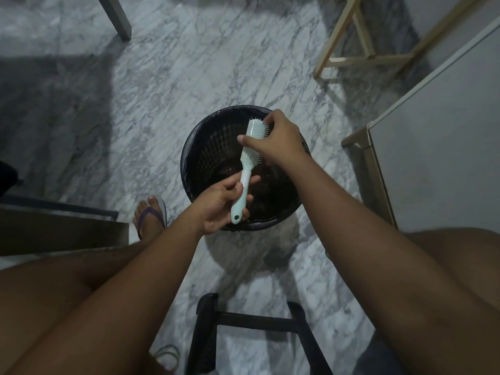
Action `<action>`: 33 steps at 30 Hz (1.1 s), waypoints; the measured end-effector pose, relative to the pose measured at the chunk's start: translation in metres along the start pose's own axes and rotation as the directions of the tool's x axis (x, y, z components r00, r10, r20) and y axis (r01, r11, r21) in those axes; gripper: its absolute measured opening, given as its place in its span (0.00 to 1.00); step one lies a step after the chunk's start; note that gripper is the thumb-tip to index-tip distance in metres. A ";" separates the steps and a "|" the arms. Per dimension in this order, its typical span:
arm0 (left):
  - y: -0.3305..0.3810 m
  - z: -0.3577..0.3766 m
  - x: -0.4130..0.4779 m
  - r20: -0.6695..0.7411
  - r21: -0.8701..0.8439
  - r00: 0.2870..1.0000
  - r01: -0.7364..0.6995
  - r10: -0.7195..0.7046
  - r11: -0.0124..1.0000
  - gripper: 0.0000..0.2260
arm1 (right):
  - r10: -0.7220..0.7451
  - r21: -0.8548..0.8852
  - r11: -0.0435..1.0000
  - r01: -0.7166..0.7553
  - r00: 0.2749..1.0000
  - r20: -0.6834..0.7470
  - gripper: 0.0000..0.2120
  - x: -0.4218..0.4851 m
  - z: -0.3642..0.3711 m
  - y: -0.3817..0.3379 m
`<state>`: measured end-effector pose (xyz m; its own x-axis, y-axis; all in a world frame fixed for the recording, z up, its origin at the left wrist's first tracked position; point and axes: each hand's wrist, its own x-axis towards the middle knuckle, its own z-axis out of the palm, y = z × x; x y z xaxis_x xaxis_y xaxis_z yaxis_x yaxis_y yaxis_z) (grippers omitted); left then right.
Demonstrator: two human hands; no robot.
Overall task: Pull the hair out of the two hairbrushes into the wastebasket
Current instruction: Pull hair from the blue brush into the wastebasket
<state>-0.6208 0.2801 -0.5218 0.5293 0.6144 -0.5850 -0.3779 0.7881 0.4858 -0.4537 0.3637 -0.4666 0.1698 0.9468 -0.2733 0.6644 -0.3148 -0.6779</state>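
The wastebasket [216, 147] stands on the floor [167, 85] at the centre, straight ahead at twelve o'clock from the seated person's knees. Over its mouth a hairbrush [249, 163] slants from seven o'clock at the handle to one o'clock at the head. The left hand [219, 204] wraps the handle above the basket's near rim; the right hand [278, 139] sits on the head, farther out. A sandalled foot [150, 215] rests at eight o'clock from the basket. A wooden frame [351, 50] stands at one o'clock, a cabinet [438, 147] at three, a table leg [116, 17] at eleven.

Bare arms, purple-strapped flip-flop [151, 215]
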 end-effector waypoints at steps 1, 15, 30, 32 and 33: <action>0.000 0.000 0.000 0.010 -0.009 1.000 0.002 -0.002 1.000 0.20 | -0.015 -0.023 1.000 0.015 1.000 -0.019 0.29 0.002 0.000 0.000; -0.006 -0.001 -0.002 0.109 -0.099 0.994 0.042 -0.031 0.994 0.21 | 0.032 0.174 0.984 -0.026 0.999 -0.033 0.22 0.020 -0.017 -0.001; -0.004 -0.006 -0.001 0.058 -0.241 0.998 -0.024 0.039 0.970 0.23 | 0.169 0.426 0.873 -0.239 0.966 0.195 0.09 0.005 -0.004 0.013; 0.000 -0.007 0.000 0.047 -0.205 0.998 -0.022 0.033 0.978 0.22 | 0.118 0.449 0.870 -0.203 0.971 0.209 0.10 -0.003 0.003 0.017; 0.001 -0.007 -0.001 0.047 -0.186 0.999 -0.012 0.022 0.982 0.21 | 0.087 0.472 0.864 -0.177 0.975 0.206 0.10 -0.005 0.005 0.017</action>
<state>-0.6265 0.2805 -0.5253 0.5566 0.6288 -0.5430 -0.5191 0.7735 0.3637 -0.4470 0.3529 -0.4803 0.0733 0.8817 -0.4660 0.2003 -0.4707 -0.8592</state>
